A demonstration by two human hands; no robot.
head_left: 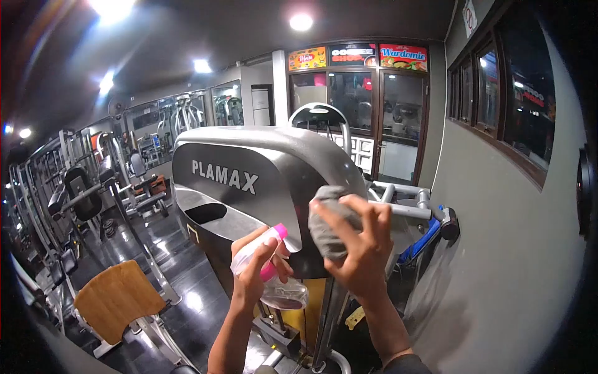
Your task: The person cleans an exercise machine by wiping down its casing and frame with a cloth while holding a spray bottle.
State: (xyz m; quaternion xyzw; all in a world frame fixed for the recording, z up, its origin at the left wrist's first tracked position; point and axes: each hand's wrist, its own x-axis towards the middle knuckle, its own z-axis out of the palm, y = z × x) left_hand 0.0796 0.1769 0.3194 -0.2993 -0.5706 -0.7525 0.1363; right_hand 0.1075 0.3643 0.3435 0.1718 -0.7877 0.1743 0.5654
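Note:
My left hand (254,265) is wrapped round the neck of a spray bottle (288,294) with a pink and white trigger head and a clear body. The pink nozzle points up and to the right, toward the machine. In my right hand (366,249) is a bunched grey cloth (330,223), held up in front of the right end of the machine's cover. That silver and dark grey cover (227,165) carries the word PLAMAX and has an oval recess on its left side. The cloth overlaps the cover in this view.
A tan padded seat (118,299) stands at the lower left. More gym machines (81,187) line the left side. Close on the right runs a grey wall (492,249) with windows. Silver bars (405,209) stick out behind the cover, and glass doors (402,124) stand at the back.

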